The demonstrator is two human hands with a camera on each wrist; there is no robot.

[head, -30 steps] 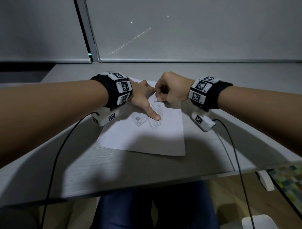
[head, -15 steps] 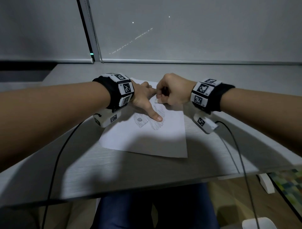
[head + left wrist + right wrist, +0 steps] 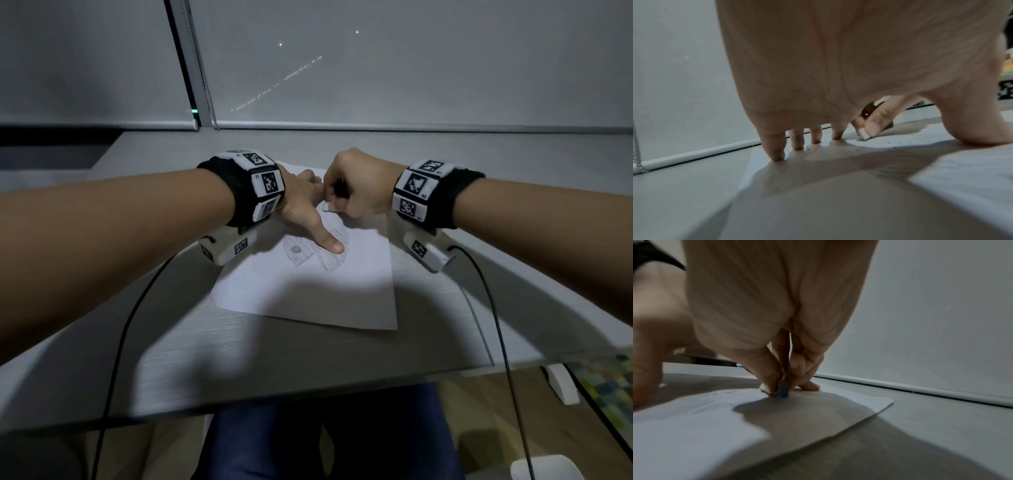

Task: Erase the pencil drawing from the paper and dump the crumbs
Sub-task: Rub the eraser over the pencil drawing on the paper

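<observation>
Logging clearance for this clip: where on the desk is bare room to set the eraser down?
Bare desk lies between the paper and the near edge, and behind the paper toward the window. It is crowded at the paper's far end, where the left hand presses and the right hand pinches the eraser.

Dim room, grey desk by a window

A grey desk (image 3: 308,356) meets drawn roller blinds (image 3: 411,68) pricked by points of light; a dark window frame (image 3: 178,61) divides them, wooden floor (image 3: 479,411) below.
</observation>
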